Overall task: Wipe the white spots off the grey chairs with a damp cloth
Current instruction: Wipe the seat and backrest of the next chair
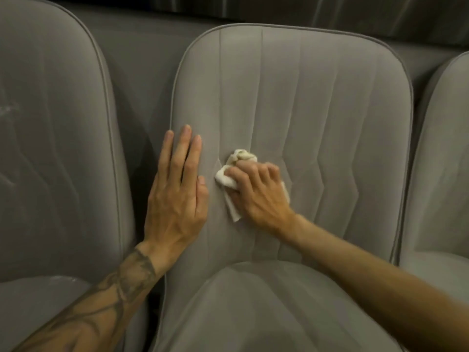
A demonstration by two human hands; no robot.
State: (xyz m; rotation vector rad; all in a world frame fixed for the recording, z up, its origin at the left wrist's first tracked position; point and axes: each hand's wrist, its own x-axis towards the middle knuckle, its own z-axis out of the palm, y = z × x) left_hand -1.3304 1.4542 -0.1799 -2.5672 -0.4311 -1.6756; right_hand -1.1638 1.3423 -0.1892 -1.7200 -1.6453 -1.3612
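Note:
A grey upholstered chair (317,102) fills the middle of the view, its backrest facing me. My right hand (258,194) presses a crumpled white cloth (234,174) against the lower left of that backrest. My left hand (177,189) lies flat and open on the backrest's left edge, just left of the cloth, fingers pointing up. A small pale mark (217,162) shows on the fabric beside the cloth's upper left. The chair on the left (50,148) carries faint whitish smears (10,107) on its backrest.
A third grey chair (441,161) stands at the right edge. Narrow dark gaps separate the chairs. The middle chair's seat cushion (253,313) is below my arms. A dark curtain-like surface (304,11) runs behind the row.

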